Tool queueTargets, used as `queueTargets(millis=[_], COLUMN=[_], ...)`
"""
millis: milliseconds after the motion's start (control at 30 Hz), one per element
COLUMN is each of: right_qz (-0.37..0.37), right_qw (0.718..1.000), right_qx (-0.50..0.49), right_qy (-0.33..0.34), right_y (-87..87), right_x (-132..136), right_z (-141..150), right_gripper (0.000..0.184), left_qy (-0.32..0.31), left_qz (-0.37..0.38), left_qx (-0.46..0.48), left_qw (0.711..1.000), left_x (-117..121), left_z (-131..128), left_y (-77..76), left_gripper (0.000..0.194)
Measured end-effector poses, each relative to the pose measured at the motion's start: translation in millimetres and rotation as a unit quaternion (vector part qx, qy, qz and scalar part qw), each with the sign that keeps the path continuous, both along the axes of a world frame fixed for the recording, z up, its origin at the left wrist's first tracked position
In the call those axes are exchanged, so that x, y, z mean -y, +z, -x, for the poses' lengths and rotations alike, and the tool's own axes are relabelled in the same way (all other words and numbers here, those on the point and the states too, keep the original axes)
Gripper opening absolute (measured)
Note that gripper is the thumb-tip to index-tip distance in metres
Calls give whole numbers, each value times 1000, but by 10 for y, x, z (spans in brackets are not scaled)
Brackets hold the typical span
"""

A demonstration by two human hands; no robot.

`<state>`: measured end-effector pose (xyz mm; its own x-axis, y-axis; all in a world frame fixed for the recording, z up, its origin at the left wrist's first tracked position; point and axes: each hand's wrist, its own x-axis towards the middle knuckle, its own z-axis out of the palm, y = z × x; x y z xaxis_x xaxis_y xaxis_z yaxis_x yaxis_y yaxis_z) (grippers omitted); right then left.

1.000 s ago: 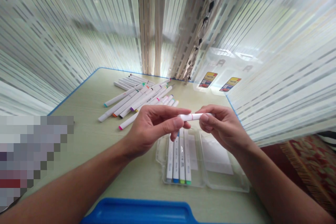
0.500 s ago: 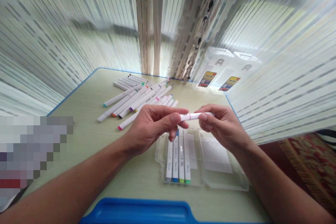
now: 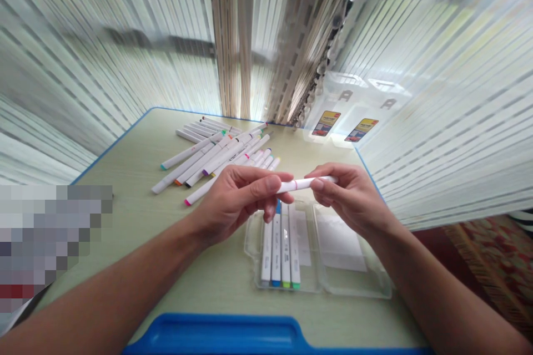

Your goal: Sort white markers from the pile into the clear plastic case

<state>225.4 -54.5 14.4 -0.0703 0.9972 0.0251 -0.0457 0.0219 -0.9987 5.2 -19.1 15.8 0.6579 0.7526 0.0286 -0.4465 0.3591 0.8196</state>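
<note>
Your pale green desk (image 3: 137, 244) carries loose white markers (image 3: 216, 155) at 11 o'clock, clear plastic boxes (image 3: 350, 116) at 1 o'clock, an open clear case (image 3: 353, 283) at 5 o'clock, a blue plastic tray (image 3: 208, 333) at 6 o'clock

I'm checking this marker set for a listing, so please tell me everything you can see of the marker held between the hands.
The marker is a slim white barrel, plastic by its look, with a pink band near its middle and a rounded right end. It is held almost level, rising slightly to the right, above the clear case. The left hand hides its left tip; the right hand holds it near the right end.
</note>
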Motion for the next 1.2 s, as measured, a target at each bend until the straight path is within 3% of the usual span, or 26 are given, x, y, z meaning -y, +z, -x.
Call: queueTargets(millis=[167,367,800,1200], right_qz=[-7,-19,-75,-129], right_qw=[1000,997,980,957], right_qx=[24,59,173,251], right_qy=[-16,-38,-59,-69], right_y=[-10,-20,70,103], right_x=[-8,-14,20,39], right_z=[-9,-17,33,65], right_gripper=[22,23,23,21], left_qy=[25,74,110,117], left_qz=[-2,-64,-81,-150], left_qx=[-17,-71,-141,-209], left_qw=[1000,993,981,959], left_x=[-7,-16,-58,-73], left_z=[-4,5,5,-1], left_y=[-16,-20,-60,-104], left_gripper=[20,19,19,15])
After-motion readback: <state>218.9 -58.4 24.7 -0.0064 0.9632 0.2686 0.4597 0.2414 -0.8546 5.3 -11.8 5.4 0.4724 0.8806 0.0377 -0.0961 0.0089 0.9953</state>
